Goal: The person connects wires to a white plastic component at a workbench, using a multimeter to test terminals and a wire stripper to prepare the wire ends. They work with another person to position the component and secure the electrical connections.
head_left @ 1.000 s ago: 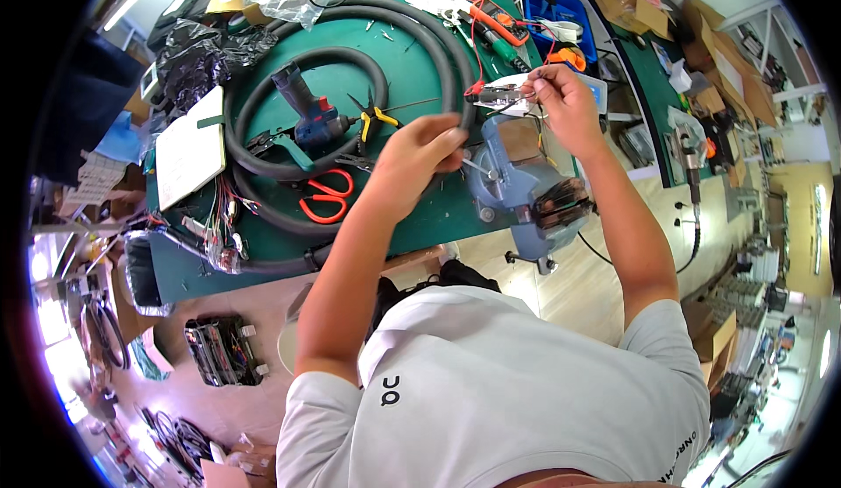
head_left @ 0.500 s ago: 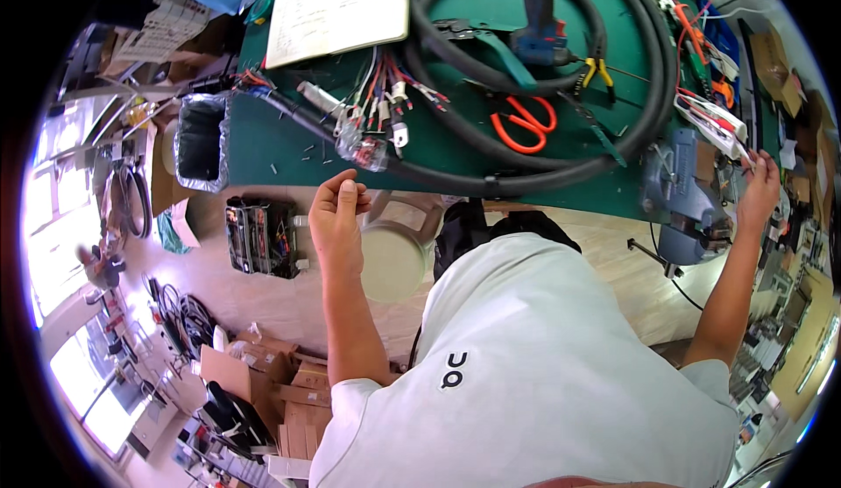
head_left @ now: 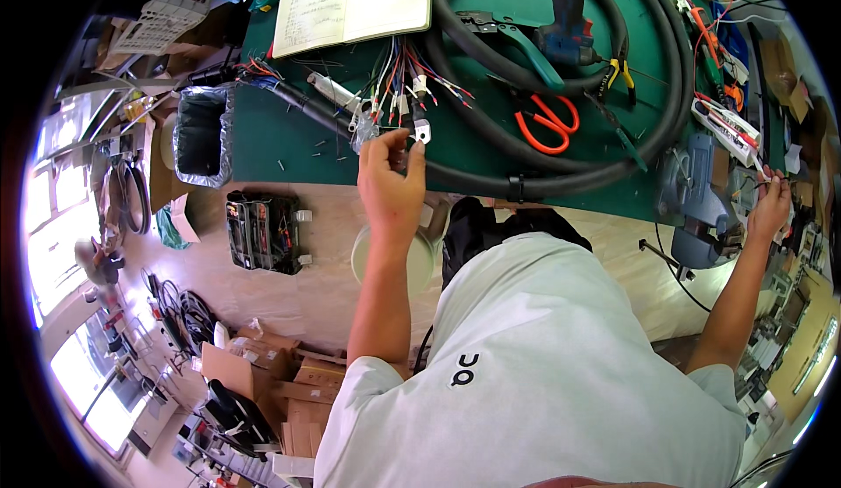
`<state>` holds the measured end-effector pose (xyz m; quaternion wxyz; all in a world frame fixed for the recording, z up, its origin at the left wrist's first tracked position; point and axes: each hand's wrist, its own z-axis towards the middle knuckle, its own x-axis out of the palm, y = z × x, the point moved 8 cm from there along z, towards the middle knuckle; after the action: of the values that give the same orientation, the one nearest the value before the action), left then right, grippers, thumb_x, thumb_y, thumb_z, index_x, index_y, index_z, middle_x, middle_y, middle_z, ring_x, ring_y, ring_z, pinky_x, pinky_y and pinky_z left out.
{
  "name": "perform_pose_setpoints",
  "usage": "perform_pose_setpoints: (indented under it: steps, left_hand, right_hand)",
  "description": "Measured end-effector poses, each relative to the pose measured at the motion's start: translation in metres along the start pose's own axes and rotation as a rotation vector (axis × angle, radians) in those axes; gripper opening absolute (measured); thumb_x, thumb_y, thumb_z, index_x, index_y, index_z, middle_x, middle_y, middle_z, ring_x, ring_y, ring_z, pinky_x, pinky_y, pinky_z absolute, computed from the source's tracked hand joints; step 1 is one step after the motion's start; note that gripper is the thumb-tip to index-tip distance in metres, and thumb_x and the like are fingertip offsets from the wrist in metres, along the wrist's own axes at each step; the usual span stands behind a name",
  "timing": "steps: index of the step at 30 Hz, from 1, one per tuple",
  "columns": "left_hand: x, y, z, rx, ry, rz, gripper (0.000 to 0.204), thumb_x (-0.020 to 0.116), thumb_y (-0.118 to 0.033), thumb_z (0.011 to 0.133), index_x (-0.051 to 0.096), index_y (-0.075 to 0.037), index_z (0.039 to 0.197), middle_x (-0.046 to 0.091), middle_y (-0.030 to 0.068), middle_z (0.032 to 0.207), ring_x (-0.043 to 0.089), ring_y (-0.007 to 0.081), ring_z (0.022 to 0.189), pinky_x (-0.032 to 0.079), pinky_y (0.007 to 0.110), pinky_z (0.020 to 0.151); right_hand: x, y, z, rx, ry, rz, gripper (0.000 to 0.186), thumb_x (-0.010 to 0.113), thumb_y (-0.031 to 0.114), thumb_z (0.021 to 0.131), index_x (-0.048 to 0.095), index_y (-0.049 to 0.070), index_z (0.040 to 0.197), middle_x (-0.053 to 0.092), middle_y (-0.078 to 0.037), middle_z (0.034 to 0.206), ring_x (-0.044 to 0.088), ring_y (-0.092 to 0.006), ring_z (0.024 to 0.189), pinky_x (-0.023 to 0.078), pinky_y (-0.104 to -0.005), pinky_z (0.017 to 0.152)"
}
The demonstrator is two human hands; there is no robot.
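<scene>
My left hand (head_left: 392, 181) is at the table's near edge, thumb apart from the curled fingers, beside a metal cable lug (head_left: 422, 132) and a crumpled clear plastic wrap (head_left: 364, 130). Whether the fingertips touch either is unclear. Above it fan out several thin wires (head_left: 399, 72) with white sleeves and red tips, coming from a thick black cable (head_left: 464, 180). Far to the right, my right hand (head_left: 771, 206) is pinched around something small and whitish, too small to name. Just beyond those fingers lies a white tray-like box (head_left: 725, 129) with red and white pieces.
On the green table (head_left: 289, 142) lie an open notebook (head_left: 350, 6), a cordless drill (head_left: 561, 24), orange-handled scissors (head_left: 547, 123), and green-handled crimping pliers (head_left: 530, 50). A blue-grey vise (head_left: 701, 190) sits at the right edge. Left are a lined bin (head_left: 201, 137) and a tool bag (head_left: 263, 229); a stool (head_left: 394, 256) stands below.
My left hand has moved right and up to the cable lug, its thumb spreading away from the fingers. My right hand has shifted slightly right and down, still pinched. The view has shifted a little.
</scene>
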<state>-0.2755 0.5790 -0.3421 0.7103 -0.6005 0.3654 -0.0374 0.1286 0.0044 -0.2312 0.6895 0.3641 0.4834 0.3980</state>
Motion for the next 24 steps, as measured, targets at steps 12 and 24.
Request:
perform_pose_setpoints:
  steps: [12, 24]
  left_hand:
    - [0.081, -0.04, 0.022, 0.427, -0.041, 0.595, 0.057, 0.081, -0.015, 0.062, 0.057, -0.008, 0.113, 0.047, 0.0093, 0.123, 0.04, 0.0299, 0.12, 0.028, 0.043, 0.099]
    - [0.077, -0.032, 0.022, 0.315, -0.09, 0.538, 0.067, 0.084, -0.022, 0.063, 0.048, -0.003, 0.116, 0.044, 0.0123, 0.125, 0.038, 0.0356, 0.118, 0.028, 0.048, 0.1]
  right_hand:
    - [0.001, 0.006, 0.006, 0.026, 0.063, -0.005, 0.024, 0.042, 0.01, 0.099, 0.047, -0.009, 0.114, 0.057, -0.019, 0.112, 0.06, -0.0228, 0.104, 0.052, -0.0325, 0.093]
    - [-0.001, 0.003, 0.001, 0.049, 0.055, 0.036, 0.023, 0.04, 0.01, 0.1, 0.047, -0.008, 0.113, 0.059, -0.022, 0.113, 0.06, -0.0249, 0.103, 0.05, -0.034, 0.095]
